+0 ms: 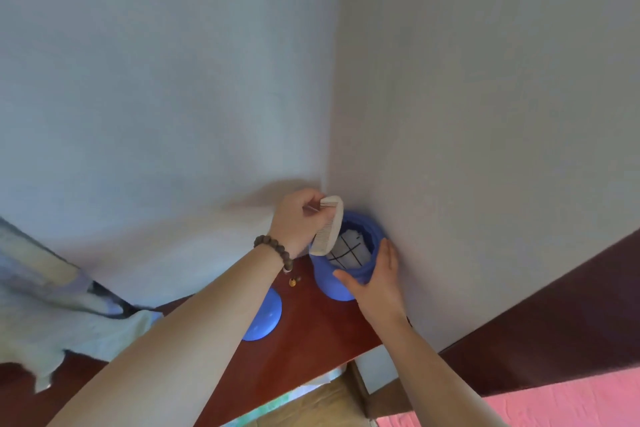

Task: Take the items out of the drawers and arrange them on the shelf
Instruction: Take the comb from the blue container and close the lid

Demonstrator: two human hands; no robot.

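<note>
My left hand (pixel 300 218) pinches a pale wooden comb (pixel 328 226) by its upper end, fingers curled round it, teeth facing my palm. The comb hangs tilted over the mouth of the blue jar (pixel 343 263), its lower end just at the jar's near-left rim. My right hand (pixel 375 279) cups the jar's right side, fingers fairly straight and thumb across the front wall. The jar stands on the reddish-brown shelf (pixel 311 329), in the corner where the two walls meet; something white with dark crossed lines sits inside it. Left of the jar, the blue lid (pixel 265 317) lies on the shelf, partly behind my forearm. A beaded bracelet (pixel 275 251) circles my left wrist.
</note>
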